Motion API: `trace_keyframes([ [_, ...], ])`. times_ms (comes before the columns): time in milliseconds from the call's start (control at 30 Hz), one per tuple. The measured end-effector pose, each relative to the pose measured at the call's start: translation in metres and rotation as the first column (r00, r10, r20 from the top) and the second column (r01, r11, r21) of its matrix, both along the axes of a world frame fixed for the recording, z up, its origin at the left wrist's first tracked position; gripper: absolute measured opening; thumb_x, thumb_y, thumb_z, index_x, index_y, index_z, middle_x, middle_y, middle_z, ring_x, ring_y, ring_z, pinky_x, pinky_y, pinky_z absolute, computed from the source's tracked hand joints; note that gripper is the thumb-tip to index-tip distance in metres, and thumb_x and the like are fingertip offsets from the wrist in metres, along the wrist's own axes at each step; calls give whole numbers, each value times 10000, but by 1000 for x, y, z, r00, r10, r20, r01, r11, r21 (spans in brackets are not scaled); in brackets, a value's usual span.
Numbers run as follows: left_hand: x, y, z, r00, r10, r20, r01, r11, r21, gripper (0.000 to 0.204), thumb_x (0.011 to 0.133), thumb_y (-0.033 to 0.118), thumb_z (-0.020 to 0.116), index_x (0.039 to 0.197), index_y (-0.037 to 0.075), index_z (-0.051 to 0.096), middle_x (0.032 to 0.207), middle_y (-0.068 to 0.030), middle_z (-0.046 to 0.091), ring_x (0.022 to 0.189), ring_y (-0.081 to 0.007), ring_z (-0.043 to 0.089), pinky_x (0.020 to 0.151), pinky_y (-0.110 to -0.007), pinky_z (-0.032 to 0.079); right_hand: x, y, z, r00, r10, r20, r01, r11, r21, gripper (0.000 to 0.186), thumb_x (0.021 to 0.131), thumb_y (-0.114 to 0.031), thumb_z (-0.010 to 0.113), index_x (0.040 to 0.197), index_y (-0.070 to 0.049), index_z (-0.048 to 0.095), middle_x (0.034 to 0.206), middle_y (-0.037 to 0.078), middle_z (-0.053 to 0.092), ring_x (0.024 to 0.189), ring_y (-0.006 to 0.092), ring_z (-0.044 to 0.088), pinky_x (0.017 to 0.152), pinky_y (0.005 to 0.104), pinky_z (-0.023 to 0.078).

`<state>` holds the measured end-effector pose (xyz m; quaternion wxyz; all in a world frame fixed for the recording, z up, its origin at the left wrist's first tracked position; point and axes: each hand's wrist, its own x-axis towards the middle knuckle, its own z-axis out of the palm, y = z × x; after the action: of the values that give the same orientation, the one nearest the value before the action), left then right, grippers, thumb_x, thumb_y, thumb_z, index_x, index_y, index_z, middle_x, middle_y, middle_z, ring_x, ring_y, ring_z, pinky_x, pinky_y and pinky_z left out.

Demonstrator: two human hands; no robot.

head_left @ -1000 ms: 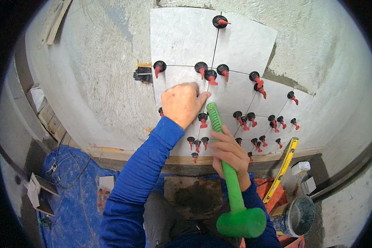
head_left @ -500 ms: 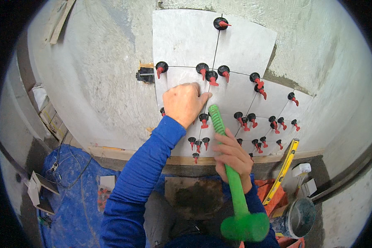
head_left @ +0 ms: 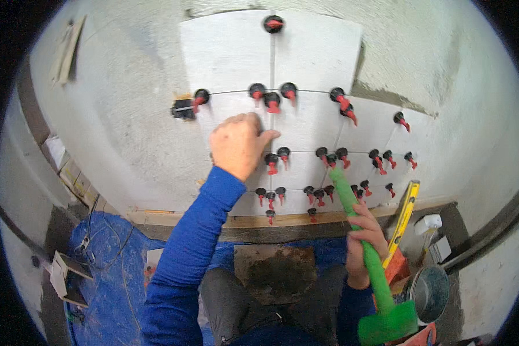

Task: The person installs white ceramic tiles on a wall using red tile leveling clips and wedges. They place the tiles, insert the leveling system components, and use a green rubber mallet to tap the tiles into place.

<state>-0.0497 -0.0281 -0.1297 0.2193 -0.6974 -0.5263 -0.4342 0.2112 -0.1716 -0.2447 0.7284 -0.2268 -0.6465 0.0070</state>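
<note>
My left hand (head_left: 239, 144) is curled with its thumb stuck out, against or close to a pale grey wall tile (head_left: 305, 124). Its fingertips and palm are hidden. My right hand (head_left: 366, 245) grips the handle of a green mallet (head_left: 388, 324), head down near my body. The handle's free end points up at the wall, overlapping a levelling clip in view; whether they touch I cannot tell. Black discs with red knobs, tile levelling clips (head_left: 273, 102), sit along the joints between the tiles. Two of them (head_left: 271, 163) are just below my left hand.
A yellow spirit level (head_left: 402, 219) leans at the right by a bucket (head_left: 429, 294). A wooden batten (head_left: 259, 221) runs under the lowest tiles. An opening with a black box (head_left: 183, 108) is in the wall at left. Blue sheeting (head_left: 106, 277) covers the floor.
My view has shifted, so the tiles sit further left. My right hand has moved right and down with the mallet, away from my left hand, which stays near the same tile.
</note>
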Motion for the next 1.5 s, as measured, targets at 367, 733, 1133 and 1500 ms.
trace_keyframes([
  [367, -24, 27, -10, 949, 120, -293, -151, 985, -88, 510, 781, 484, 881, 996, 64, 687, 951, -145, 735, 875, -378, 695, 770, -445, 532, 174, -225, -181, 673, -723, 156, 387, 165, -907, 97, 943, -87, 723, 977, -7, 681, 944, 71, 723, 890, 139, 669, 802, 323, 545],
  [733, -22, 16, -8, 956, 161, -244, -184, 980, -77, 409, 901, 442, 803, 920, 54, 675, 834, -114, 695, 729, -254, 648, 706, -381, 524, 161, -392, -471, 703, -241, 669, 294, -759, -581, 258, 1019, -220, 577, 1202, -93, 709, 1025, 121, 716, 875, 239, 642, 730, 445, 522],
  [1133, 18, -104, -99, 983, 26, 180, -13, 997, -76, 261, 884, 114, 830, 738, -10, 652, 670, -130, 594, 614, -290, 582, 587, -395, 454, 211, -185, -384, 466, -804, 370, 695, 73, -715, 474, 1044, -397, 609, 1394, -79, 609, 1244, 192, 636, 1138, 355, 605, 967, 522, 507],
  [1500, -70, -160, -224, 919, 237, 316, -70, 885, -460, 222, 917, 189, 790, 859, -17, 730, 798, -185, 689, 735, -341, 683, 675, -419, 533, 132, -23, -254, 853, -474, 217, 446, 449, -774, 490, 977, -119, 669, 1430, 21, 546, 1293, 230, 612, 1241, 382, 566, 1083, 475, 438],
])
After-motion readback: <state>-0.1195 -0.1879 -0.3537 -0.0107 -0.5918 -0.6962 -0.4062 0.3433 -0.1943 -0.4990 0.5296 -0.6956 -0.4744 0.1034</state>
